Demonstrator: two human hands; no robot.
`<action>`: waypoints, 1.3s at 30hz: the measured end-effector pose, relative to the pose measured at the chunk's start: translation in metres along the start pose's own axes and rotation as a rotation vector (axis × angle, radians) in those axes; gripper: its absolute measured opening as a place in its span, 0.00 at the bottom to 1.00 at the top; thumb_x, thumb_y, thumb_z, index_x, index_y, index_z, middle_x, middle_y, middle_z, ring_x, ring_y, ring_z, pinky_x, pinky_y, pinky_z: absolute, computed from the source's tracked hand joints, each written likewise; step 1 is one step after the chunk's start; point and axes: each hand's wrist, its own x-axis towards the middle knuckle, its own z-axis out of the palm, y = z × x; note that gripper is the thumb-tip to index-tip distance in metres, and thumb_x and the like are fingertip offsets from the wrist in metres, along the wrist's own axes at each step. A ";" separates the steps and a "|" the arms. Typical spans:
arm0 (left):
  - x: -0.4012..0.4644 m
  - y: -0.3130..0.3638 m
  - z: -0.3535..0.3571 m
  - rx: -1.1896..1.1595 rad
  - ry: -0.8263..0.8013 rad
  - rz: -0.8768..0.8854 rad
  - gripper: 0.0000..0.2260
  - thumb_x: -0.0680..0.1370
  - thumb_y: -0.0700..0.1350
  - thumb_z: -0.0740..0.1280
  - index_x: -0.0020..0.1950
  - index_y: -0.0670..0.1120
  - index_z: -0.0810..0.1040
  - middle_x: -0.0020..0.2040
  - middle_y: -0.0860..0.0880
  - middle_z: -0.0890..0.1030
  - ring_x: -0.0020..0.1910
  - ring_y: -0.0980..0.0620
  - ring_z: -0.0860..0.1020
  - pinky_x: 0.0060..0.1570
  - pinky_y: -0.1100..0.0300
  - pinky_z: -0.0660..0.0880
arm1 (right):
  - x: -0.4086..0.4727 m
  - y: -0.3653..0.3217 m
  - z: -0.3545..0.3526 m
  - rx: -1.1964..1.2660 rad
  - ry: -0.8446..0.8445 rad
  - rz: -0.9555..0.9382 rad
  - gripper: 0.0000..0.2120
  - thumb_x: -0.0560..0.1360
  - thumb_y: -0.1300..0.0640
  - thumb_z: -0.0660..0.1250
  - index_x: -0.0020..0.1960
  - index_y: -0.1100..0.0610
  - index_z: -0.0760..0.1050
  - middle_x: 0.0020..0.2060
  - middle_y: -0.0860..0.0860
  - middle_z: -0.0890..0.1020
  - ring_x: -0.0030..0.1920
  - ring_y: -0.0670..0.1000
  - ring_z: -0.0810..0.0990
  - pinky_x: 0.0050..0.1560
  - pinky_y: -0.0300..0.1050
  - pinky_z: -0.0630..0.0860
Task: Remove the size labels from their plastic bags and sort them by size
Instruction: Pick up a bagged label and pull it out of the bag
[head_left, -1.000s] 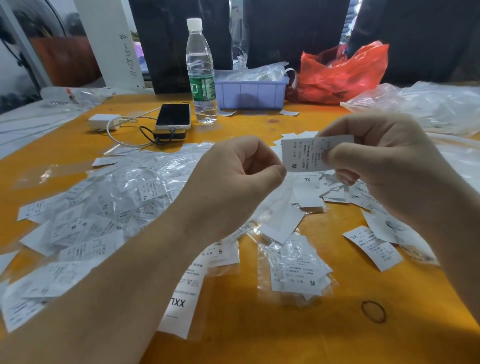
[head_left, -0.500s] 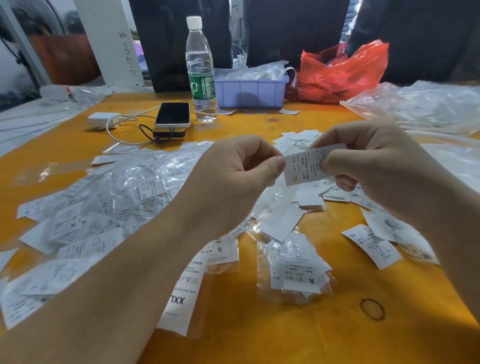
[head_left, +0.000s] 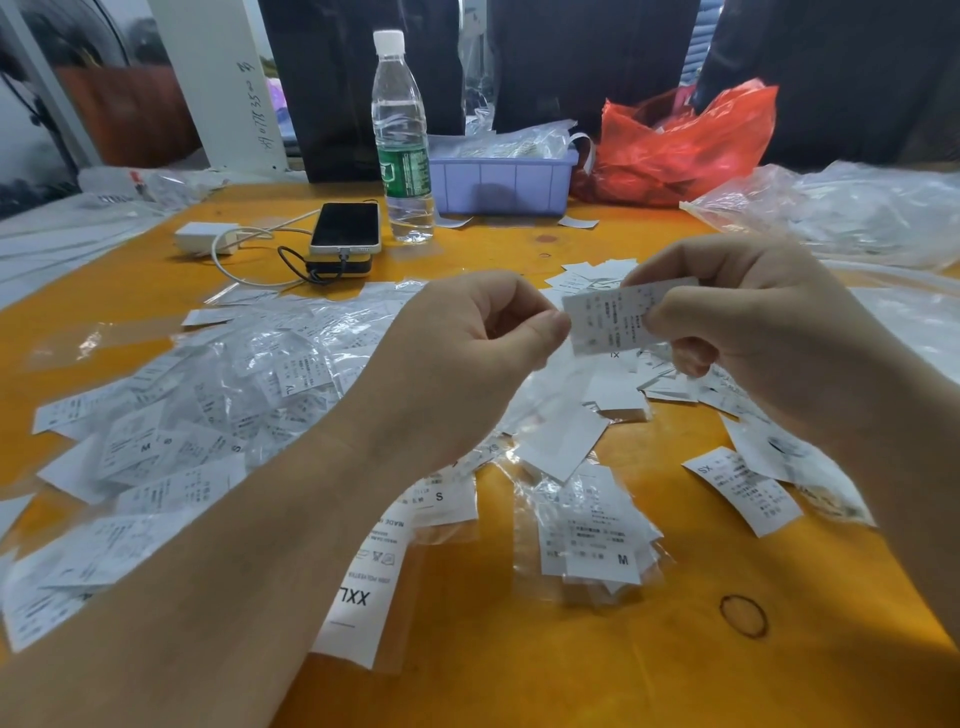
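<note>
You hold one size label (head_left: 621, 319) up above the orange surface (head_left: 519, 675), between both hands. Your right hand (head_left: 748, 332) pinches the label's right end between thumb and forefinger, and your left hand (head_left: 467, 353) has its thumb and curled fingers closed at the label's left edge; whether they grip the label itself or a thin clear sleeve around it cannot be told, since the piece is blurred. This thing will handle as almost weightless, thin and limp, so it will bend or flutter if you take it by a corner alone; hold it flat across the short end with the pads of two fingers. Any plastic film on it is likely slick and clingy, so pinch the open edge of the film with one hand and the printed paper with the other, and draw them apart straight. The heap of bagged labels (head_left: 218, 395) lies on the left of the surface, a clear bag of M labels (head_left: 592, 540) sits near the middle front, and loose ones such as the XXL label (head_left: 358, 597) and the XS label (head_left: 743, 488) lie apart. Small stacks of bare labels (head_left: 618, 400) rest just below your right hand, where this one probably belongs once you read its size.
</note>
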 end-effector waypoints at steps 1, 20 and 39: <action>0.000 -0.001 0.000 -0.004 0.012 -0.006 0.06 0.79 0.47 0.67 0.42 0.50 0.80 0.34 0.59 0.81 0.32 0.60 0.77 0.33 0.67 0.75 | 0.001 0.000 0.000 0.022 0.042 -0.008 0.14 0.72 0.67 0.64 0.39 0.51 0.84 0.35 0.52 0.83 0.28 0.46 0.70 0.30 0.42 0.71; 0.001 0.003 -0.004 -0.263 -0.044 -0.130 0.03 0.77 0.41 0.70 0.46 0.42 0.77 0.33 0.49 0.83 0.31 0.52 0.78 0.35 0.54 0.79 | 0.000 -0.004 -0.001 0.280 -0.019 -0.103 0.10 0.68 0.62 0.65 0.32 0.51 0.79 0.32 0.56 0.83 0.29 0.53 0.77 0.29 0.42 0.76; 0.002 0.002 -0.004 -0.302 -0.100 -0.163 0.04 0.76 0.44 0.69 0.44 0.45 0.80 0.31 0.51 0.81 0.30 0.53 0.76 0.35 0.61 0.78 | -0.004 -0.003 0.003 0.031 0.052 -0.202 0.13 0.74 0.70 0.65 0.39 0.53 0.78 0.36 0.51 0.84 0.33 0.51 0.81 0.31 0.40 0.78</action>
